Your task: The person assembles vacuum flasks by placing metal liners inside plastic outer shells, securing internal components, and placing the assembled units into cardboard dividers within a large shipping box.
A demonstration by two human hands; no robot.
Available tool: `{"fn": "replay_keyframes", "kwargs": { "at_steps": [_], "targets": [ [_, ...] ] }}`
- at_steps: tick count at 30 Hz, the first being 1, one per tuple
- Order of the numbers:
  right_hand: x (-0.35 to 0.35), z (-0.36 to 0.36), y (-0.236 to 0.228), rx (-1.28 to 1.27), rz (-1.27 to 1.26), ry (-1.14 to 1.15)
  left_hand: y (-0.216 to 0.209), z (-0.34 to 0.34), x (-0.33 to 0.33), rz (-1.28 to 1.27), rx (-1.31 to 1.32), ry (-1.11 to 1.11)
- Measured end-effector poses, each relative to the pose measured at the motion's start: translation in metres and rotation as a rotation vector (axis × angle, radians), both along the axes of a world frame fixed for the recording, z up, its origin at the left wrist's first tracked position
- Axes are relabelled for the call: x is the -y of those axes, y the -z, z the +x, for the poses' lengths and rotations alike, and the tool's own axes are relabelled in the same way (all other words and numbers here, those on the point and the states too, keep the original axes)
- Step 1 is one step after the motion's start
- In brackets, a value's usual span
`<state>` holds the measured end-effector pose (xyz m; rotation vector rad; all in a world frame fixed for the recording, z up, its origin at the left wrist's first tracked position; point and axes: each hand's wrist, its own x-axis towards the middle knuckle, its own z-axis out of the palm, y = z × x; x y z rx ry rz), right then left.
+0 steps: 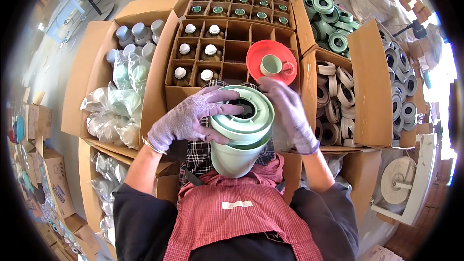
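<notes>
A pale green round collar (263,111) with a dark central hole sits over a matching pale green container (236,159) at my lap. The collar looks slightly raised and tilted at the container's rim. My left hand (195,116), in a grey glove, grips the collar, fingers over its top and thumb along its side. My gloved right hand (287,108) is just right of the collar, fingers stretched out and apparently holding nothing. Its fingertips are close to a red round dish (258,53), which holds a small pale green cup (270,64) beside a reddish ring-shaped piece.
Ahead, a divided carton (234,43) holds white-capped bottles (210,52); another behind has green-topped bottles. At left, a carton holds grey-capped containers (140,31) and plastic-wrapped pieces (123,87). Cartons at right hold green collars (337,42), beige rings (332,111) and grey rings (398,82).
</notes>
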<state>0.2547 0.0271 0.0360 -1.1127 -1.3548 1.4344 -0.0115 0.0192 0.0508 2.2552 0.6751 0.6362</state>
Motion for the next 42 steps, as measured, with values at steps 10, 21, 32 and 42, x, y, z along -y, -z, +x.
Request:
{"fn": "replay_keyframes", "kwargs": {
  "at_steps": [10,21,32,42],
  "targets": [
    [-0.015,-0.021,0.038,-0.012,-0.194,-0.446,0.014,0.021,0.061,0.089,-0.286,-0.27],
    [0.106,0.054,-0.036,0.908,0.402,-0.244,0.152,0.043,0.072,-0.148,0.21,-0.628],
    [0.103,0.085,0.0,0.623,0.146,-0.257,0.13,0.027,0.077,-1.135,0.254,-0.552],
    [0.102,0.076,0.072,0.072,-0.091,-0.007,0.09,0.041,0.059,-1.063,0.115,-0.394]
  ]
}}
